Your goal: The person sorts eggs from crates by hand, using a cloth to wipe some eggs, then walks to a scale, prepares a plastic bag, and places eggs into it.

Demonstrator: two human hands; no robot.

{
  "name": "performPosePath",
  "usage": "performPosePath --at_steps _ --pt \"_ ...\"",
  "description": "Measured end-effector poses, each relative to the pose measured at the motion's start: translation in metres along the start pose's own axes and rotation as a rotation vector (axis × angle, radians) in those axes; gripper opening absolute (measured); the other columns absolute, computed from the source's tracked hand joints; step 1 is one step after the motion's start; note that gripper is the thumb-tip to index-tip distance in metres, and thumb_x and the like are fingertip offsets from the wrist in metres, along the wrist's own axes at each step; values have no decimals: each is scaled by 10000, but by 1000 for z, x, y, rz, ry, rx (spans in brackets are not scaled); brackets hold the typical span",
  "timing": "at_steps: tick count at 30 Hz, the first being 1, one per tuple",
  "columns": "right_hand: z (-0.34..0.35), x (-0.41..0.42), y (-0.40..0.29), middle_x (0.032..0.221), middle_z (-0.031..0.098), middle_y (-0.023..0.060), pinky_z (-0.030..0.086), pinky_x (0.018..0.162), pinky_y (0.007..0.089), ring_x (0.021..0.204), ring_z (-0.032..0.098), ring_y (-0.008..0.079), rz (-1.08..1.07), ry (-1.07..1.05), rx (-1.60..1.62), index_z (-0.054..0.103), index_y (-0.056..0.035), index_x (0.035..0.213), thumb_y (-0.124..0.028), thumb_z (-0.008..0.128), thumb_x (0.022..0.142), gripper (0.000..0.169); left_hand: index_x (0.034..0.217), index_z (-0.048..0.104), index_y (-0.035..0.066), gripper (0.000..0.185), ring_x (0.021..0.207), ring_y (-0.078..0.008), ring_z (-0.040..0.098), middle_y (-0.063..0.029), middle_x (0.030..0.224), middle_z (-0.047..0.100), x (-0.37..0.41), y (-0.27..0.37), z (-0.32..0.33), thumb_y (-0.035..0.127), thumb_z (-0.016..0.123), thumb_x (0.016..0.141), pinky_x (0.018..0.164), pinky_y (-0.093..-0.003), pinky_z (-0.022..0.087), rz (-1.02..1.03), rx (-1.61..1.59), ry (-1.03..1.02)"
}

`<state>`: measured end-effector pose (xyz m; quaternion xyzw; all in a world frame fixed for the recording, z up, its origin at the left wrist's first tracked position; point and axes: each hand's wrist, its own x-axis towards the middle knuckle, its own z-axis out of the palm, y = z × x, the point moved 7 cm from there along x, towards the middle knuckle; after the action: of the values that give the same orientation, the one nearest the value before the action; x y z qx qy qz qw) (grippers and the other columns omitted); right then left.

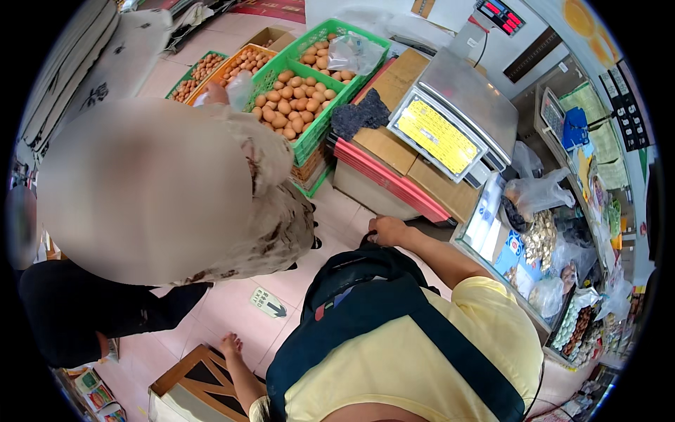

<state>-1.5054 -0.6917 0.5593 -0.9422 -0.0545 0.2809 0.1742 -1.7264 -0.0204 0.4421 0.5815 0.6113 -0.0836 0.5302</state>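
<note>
My right hand (386, 230) is closed at the front of the dark crossbody bag (364, 269) on my chest, its fingers around a dark strap loop. Nothing is in my left hand (231, 344), which hangs low with loosely curled fingers, near a wooden-framed stand (203, 377). Ahead, a green plastic crate (316, 124) holds many brown eggs (295, 103), and a clear plastic bag (356, 53) lies in its far section. An orange crate (269, 53) with more eggs stands beyond. Another person's hand (216, 94) is beside it, by a clear plastic bag (240, 89).
A person in a patterned beige garment (279, 232) stands close at left, with another in dark trousers (105, 311) behind. To the right are a weighing scale (466, 100) on cardboard (390, 150) and a glass display counter (474, 237). A floor sign (268, 303) bears writing and an arrow.
</note>
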Motion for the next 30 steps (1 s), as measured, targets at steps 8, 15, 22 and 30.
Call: performPosePath --at_steps 8,15,22,30 --pt "-84 55 -4 933 687 125 482 855 420 947 635 345 15 243 350 629 -91 1063 -270 701 776 346 957 608 -8 161 649 -120 573 -57 787 645 -52 75 187 139 629 893 594 -252 473 499 383 -483" --pt "-311 170 14 1154 555 167 448 920 423 1104 525 364 85 988 214 553 -64 1153 -223 744 763 463 1017 624 36 229 795 -218 662 -106 915 682 -195 216 377 240 624 913 728 -332 520 983 683 -599" --pt "-386 284 71 1211 562 190 404 893 486 1108 544 311 80 746 -416 684 -75 944 -177 584 810 195 1011 616 28 206 739 -125 578 -40 839 638 -298 304 479 211 627 918 683 -274 477 1019 706 -729" --pt "-415 238 -48 1199 588 133 485 872 430 1027 562 338 -650 865 -191 567 -57 1079 -147 613 768 327 1026 602 3 232 761 -63 514 6 833 593 -325 388 531 225 583 963 697 -230 440 967 234 -833"
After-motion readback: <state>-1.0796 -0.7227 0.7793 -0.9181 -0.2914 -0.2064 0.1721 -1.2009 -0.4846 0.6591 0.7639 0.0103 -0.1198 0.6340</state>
